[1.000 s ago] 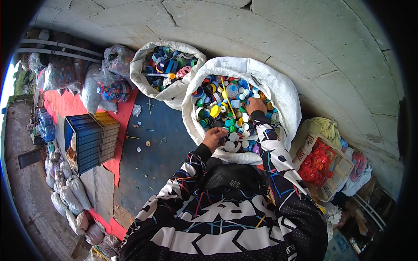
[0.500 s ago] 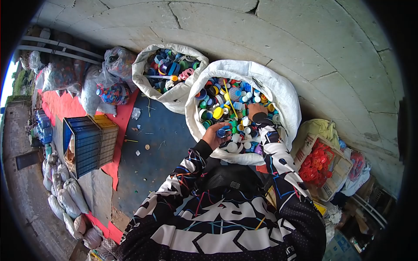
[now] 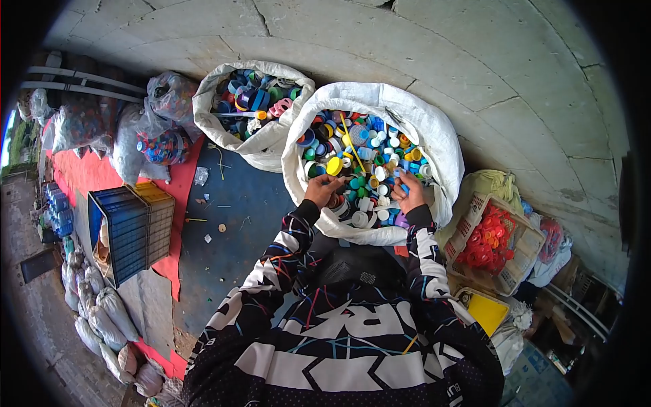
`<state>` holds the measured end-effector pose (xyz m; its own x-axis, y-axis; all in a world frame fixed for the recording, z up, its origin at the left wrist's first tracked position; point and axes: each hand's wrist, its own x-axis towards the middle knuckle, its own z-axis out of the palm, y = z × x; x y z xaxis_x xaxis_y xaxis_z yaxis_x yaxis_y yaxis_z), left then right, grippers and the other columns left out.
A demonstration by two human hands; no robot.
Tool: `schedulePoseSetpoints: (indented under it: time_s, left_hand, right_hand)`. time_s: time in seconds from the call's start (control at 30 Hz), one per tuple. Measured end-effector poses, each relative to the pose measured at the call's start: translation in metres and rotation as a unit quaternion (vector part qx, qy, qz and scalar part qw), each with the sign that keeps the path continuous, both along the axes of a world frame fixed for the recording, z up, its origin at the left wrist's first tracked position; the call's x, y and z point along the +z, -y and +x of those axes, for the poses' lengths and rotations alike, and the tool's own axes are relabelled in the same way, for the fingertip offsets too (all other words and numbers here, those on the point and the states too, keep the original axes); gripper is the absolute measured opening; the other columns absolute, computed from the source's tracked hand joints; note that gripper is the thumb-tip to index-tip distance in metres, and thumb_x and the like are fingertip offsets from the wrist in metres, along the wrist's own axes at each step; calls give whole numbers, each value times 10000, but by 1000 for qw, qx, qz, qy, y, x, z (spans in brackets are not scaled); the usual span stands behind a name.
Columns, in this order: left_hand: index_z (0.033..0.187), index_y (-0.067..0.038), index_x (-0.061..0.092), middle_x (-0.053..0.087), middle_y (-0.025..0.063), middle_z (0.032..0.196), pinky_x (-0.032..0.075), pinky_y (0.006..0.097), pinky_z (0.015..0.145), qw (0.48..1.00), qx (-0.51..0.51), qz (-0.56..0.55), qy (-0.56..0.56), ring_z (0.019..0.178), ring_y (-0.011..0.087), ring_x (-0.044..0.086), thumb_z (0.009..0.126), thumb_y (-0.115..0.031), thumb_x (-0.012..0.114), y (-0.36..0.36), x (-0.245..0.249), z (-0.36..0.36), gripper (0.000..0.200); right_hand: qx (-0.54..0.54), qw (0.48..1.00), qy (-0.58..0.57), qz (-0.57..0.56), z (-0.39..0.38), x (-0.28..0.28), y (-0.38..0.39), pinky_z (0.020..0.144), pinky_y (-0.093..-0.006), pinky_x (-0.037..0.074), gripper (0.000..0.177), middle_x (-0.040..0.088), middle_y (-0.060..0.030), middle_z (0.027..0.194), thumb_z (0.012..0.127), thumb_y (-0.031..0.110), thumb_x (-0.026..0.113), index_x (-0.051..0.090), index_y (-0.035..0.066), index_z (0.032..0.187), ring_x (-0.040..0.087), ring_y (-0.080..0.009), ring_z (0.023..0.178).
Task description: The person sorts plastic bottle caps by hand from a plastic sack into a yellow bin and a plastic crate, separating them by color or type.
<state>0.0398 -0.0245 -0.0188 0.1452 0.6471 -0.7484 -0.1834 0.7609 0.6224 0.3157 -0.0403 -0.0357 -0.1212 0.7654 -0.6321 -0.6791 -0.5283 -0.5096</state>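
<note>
A large white woven sack [image 3: 450, 146] stands in front of me, its rim rolled back, full of mixed plastic bottle caps [image 3: 371, 146]. At the sack's near left, my left hand [image 3: 324, 190] is closed over the caps; whatever its fingers hold is hidden. A yellow cap [image 3: 334, 165] lies just beyond those fingertips. Farther right, my right hand [image 3: 409, 194] is above the pile with its fingers bent around a small blue cap [image 3: 405, 188]. A thin yellow stick [image 3: 352, 143] leans on the caps between and beyond both hands.
Left of it stands a second white sack [image 3: 263, 161] of caps and larger lids. A crate [image 3: 525, 254] with red plastic pieces [image 3: 487, 237] is at right, above a yellow container [image 3: 488, 313]. A blue-black crate [image 3: 130, 234] and filled clear bags [image 3: 81, 125] occupy the left; a concrete wall [image 3: 441, 51] rises behind.
My right hand has drawn back toward me from deeper in the sack, now with a blue cap. My left hand has moved left and turned over; the blue caps it held no longer show.
</note>
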Motion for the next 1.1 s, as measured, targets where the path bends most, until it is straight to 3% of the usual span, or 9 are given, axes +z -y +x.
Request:
schedulePoseSetpoints:
  time_s: [0.2,0.27,0.33,0.4,0.47,0.53,0.67,0.9,1.1]
  left_hand:
    - [897,-45,634,541,23,780,395,248,472,974,-221,-48,-9,603,122,530,860,-515,564,-20,38,40,477]
    - [910,-79,627,554,17,812,412,285,485,955,-291,-56,-9,648,126,552,855,-525,567,-18,45,51,453]
    - [924,-108,606,562,-2,795,400,269,469,950,-292,-54,93,651,112,557,854,-467,605,-7,42,61,365]
    - [930,-124,583,565,-10,782,389,235,446,946,-288,-53,137,643,95,557,864,-337,622,1,40,70,226]
    - [932,-117,578,564,-4,784,389,224,436,947,-258,-51,186,634,93,556,870,-286,613,9,27,78,183]
    - [899,-87,570,571,8,776,439,231,433,940,-217,-105,240,633,102,575,833,-178,626,11,41,86,126]
    - [887,-113,568,621,11,838,470,238,482,943,-225,-97,226,680,118,612,802,-152,677,23,50,108,144]
    - [984,-118,584,650,17,889,524,261,584,923,-344,-50,167,742,132,646,780,-117,699,66,74,163,234]
    - [1094,-80,584,635,59,974,556,293,629,873,-442,-73,194,822,177,654,836,-93,620,152,70,229,261]
  right_hand:
    - [33,999,5,35,-23,38,34,510,-230,317,308,501,8,737,880,143,585,563,36,1168,389,-63,520]
    - [130,969,198,63,-32,71,35,520,-218,345,330,500,19,742,837,139,639,589,35,1146,412,-49,564]
    - [228,864,404,194,-32,70,40,559,-225,412,385,592,-23,766,785,233,702,620,25,1098,521,-68,616]
    - [216,848,442,197,-31,64,52,640,-229,451,444,627,-49,793,774,280,718,612,9,1109,570,-97,711]
    - [198,900,371,114,-32,94,60,643,-262,462,419,617,-64,853,811,257,679,595,22,1148,566,-132,709]
    - [41,983,169,64,-24,91,81,613,-246,429,433,592,-57,868,849,256,624,554,14,1201,537,-115,697]
    - [-148,984,-51,81,-9,105,126,743,-333,454,460,571,-109,1021,828,112,469,472,-24,1267,551,-193,838]
    - [-274,943,-76,174,19,89,225,905,-417,468,492,529,-185,1213,687,-66,474,507,9,1172,568,-286,1058]
    - [-413,889,-49,190,36,85,338,847,-391,506,416,569,-157,1159,719,-96,470,528,37,1108,601,-266,1008]
